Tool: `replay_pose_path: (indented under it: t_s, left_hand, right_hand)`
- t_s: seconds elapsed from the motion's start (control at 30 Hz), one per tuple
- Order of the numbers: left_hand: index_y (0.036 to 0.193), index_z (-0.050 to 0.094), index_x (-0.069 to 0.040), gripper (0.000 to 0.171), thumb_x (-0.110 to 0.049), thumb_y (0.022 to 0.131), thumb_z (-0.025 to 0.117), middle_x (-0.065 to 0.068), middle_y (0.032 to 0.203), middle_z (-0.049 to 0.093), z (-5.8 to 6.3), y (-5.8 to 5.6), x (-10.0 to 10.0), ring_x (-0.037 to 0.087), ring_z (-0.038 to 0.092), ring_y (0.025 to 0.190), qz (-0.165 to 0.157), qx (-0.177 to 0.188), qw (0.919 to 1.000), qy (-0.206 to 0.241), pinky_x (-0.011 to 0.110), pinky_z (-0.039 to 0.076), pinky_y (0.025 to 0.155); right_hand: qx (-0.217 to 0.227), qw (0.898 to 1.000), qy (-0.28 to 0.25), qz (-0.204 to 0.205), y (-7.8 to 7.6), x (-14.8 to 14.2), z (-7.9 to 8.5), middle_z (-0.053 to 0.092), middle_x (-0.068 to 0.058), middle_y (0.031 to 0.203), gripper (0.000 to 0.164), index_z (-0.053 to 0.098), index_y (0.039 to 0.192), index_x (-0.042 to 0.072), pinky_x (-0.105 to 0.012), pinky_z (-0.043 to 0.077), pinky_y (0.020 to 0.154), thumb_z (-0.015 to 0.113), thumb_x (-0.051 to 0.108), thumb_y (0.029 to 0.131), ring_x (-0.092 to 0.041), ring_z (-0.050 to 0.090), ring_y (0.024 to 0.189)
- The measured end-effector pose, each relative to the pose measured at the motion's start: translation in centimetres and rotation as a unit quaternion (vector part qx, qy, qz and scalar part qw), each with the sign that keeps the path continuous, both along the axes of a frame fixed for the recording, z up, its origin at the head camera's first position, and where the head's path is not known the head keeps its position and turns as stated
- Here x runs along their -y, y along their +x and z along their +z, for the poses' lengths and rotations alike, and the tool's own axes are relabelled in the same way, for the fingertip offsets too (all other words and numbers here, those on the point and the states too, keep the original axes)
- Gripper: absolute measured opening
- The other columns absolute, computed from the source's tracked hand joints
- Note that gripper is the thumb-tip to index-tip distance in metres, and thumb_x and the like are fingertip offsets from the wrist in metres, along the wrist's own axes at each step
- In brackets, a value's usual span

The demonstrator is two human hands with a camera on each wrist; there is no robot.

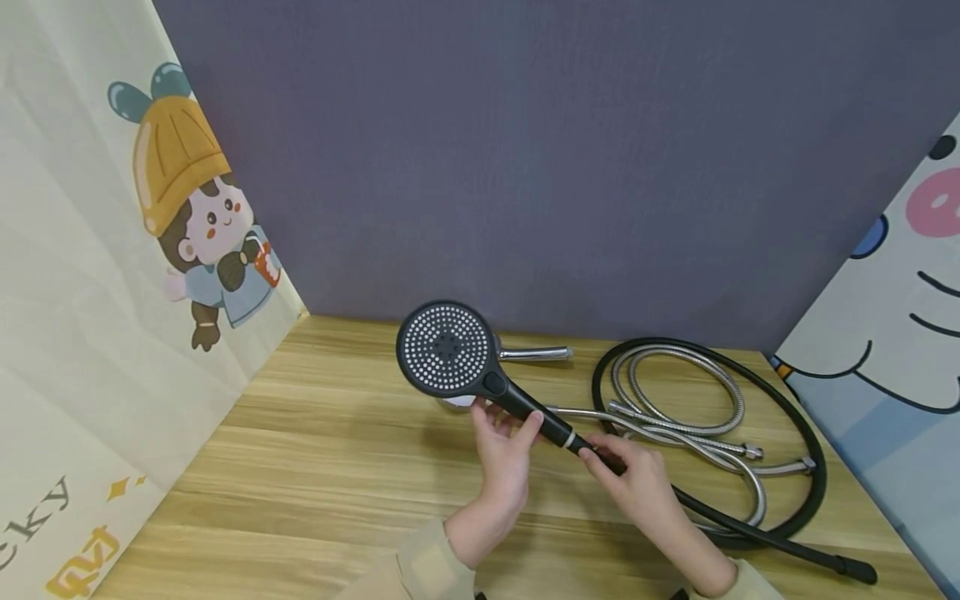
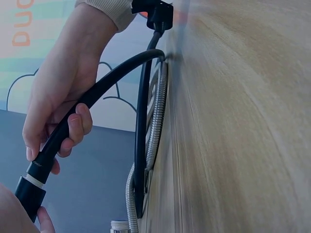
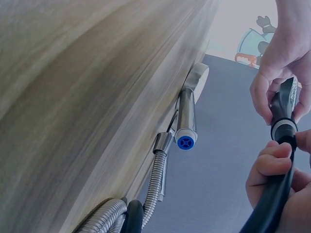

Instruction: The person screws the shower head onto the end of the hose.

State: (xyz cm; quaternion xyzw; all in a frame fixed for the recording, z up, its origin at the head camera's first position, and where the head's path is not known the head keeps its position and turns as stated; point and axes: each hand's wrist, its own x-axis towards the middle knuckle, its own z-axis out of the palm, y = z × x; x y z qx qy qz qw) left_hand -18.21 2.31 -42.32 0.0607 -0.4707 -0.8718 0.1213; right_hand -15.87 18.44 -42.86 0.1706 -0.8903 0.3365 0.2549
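A black hand shower head (image 1: 446,346) with a round face of pale nozzles is held above the table, its handle slanting down to the right. My left hand (image 1: 501,454) grips the handle from below, thumb over the top. At the handle's lower end, my right hand (image 1: 637,479) holds the end of a black shower hose (image 1: 795,546), fingers curled round it. Hose fitting and handle are in line, with a pale ring (image 2: 35,181) showing between them in the left wrist view. Whether the threads are engaged, I cannot tell.
On the wooden table (image 1: 315,467), a chrome hand shower (image 1: 534,353) lies behind the black one; its threaded end (image 3: 186,138) has a blue insert. Coiled silver metal hoses (image 1: 738,400) lie to the right, ringed by the black hose. Printed panels stand at both sides.
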Motion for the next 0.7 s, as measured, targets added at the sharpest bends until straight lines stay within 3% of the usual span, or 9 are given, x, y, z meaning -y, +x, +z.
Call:
replay_pose_path:
  t_s: [0.1, 0.37, 0.7]
  left_hand:
    - [0.136, 0.03, -0.013, 0.076, 0.008, 0.073, 0.069, 0.014, 0.118, 0.042, -0.02, -0.01, 0.01, 0.022, 0.054, 0.098, 0.0, 0.0, 1.0, -0.001, 0.04, 0.058, 0.077]
    - [0.136, 0.03, -0.013, 0.076, 0.007, 0.074, 0.069, 0.015, 0.118, 0.042, 0.02, -0.1, 0.03, 0.022, 0.054, 0.098, -0.003, 0.0, 1.0, -0.003, 0.039, 0.058, 0.077]
    - [0.135, 0.031, -0.012, 0.076, 0.008, 0.073, 0.069, 0.015, 0.117, 0.042, -0.11, 0.02, 0.0, 0.022, 0.054, 0.098, -0.002, -0.005, 1.0, 0.003, 0.04, 0.058, 0.078]
  right_hand:
    - [0.002, 1.0, 0.001, 0.004, 0.08, 0.01, 0.05, 0.065, 0.006, 0.069, 0.014, 0.069, 0.091, 0.009, -0.017, 0.047, 0.046, 0.075, 0.011, 0.079, 0.004, 0.053, 0.057]
    - [0.019, 1.0, -0.013, 0.005, 0.08, -0.02, 0.0, 0.065, 0.007, 0.07, 0.04, 0.058, 0.098, 0.008, -0.019, 0.052, 0.052, 0.083, 0.009, 0.068, 0.002, 0.057, 0.062]
    - [0.026, 1.0, -0.009, 0.002, 0.21, 0.06, -0.02, 0.063, 0.01, 0.069, 0.042, 0.056, 0.091, 0.009, -0.017, 0.052, 0.052, 0.085, 0.003, 0.062, 0.002, 0.057, 0.062]
